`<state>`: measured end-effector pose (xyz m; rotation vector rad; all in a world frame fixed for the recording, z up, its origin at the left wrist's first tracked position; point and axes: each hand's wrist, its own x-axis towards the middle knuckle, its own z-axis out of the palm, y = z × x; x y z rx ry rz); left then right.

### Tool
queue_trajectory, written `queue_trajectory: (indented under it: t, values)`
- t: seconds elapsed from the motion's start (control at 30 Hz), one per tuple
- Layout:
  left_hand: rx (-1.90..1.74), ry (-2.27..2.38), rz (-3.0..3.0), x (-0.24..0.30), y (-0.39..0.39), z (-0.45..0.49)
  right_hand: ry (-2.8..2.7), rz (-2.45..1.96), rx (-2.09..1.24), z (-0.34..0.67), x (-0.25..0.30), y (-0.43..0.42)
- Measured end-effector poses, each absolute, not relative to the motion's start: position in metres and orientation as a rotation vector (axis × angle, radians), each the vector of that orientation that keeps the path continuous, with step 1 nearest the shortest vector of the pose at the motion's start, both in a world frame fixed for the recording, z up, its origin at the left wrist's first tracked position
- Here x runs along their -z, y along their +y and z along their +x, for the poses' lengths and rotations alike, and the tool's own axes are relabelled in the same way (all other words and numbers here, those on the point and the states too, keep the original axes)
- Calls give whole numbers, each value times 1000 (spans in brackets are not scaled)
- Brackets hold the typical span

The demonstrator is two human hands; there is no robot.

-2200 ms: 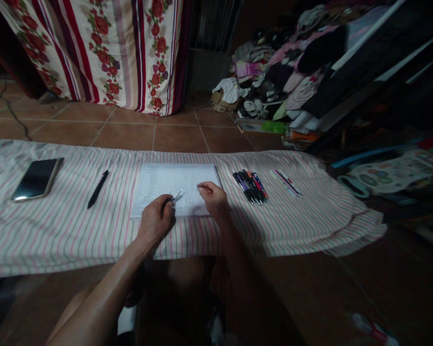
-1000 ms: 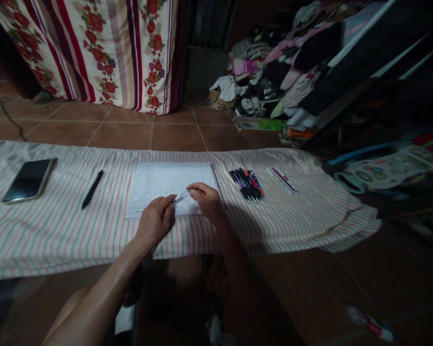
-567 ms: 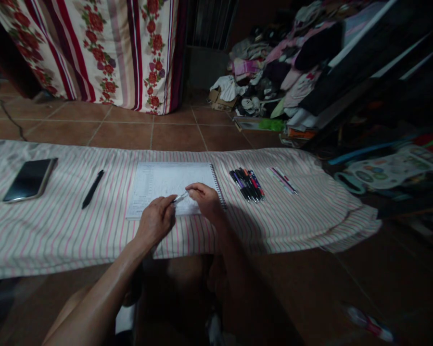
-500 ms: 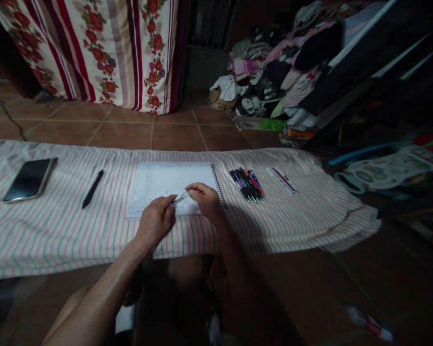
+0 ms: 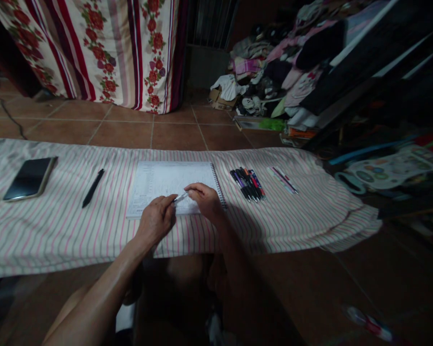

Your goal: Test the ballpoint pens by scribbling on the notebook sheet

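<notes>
Both hands meet over the lower part of a spiral notebook (image 5: 173, 175) with faint writing on its page. A slim, pale pen (image 5: 181, 197) is held slantwise between them. My left hand (image 5: 156, 216) is closed on the pen's lower left end, which looks dark. My right hand (image 5: 204, 198) pinches the upper right end with the fingertips. The fingers hide both ends of the pen. Right of the notebook's spiral lies a cluster of several pens (image 5: 248, 184), black, purple, orange and patterned. Farther right are a few slim pens (image 5: 283, 180).
A striped cloth (image 5: 296, 216) covers the low table. On its left lie a black pen (image 5: 93, 188) and a phone (image 5: 30, 179). Beyond are a tiled floor (image 5: 126, 133), a floral curtain (image 5: 126, 53) and a heap of clothes (image 5: 274, 67). A bottle (image 5: 370, 324) lies at lower right.
Almost nothing differs. Both hands keep their hold on the pen above the notebook, and the view has shifted very slightly.
</notes>
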<state>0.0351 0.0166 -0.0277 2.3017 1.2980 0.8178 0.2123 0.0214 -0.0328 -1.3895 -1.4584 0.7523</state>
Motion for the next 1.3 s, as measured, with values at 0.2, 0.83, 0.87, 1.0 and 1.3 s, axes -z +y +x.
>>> queue_trajectory:
  t: [0.2, 0.83, 0.87, 1.0, 1.3]
  values:
    - [-796, 1310, 2302, 25, 16, 35, -1476, -1371, -730, 213, 33, 21]
    - [-825, 1308, 2282, 26, 15, 36, -1288, -1319, -988, 211, 33, 23]
    - [-830, 1309, 2280, 26, 15, 36, -1248, -1305, -1014, 210, 33, 24]
    - [-841, 1295, 2268, 28, 16, 36, -1146, -1282, -1055, 208, 33, 26]
    - [-902, 1296, 2186, 31, 17, 36, -957, -1255, -1054, 211, 32, 26]
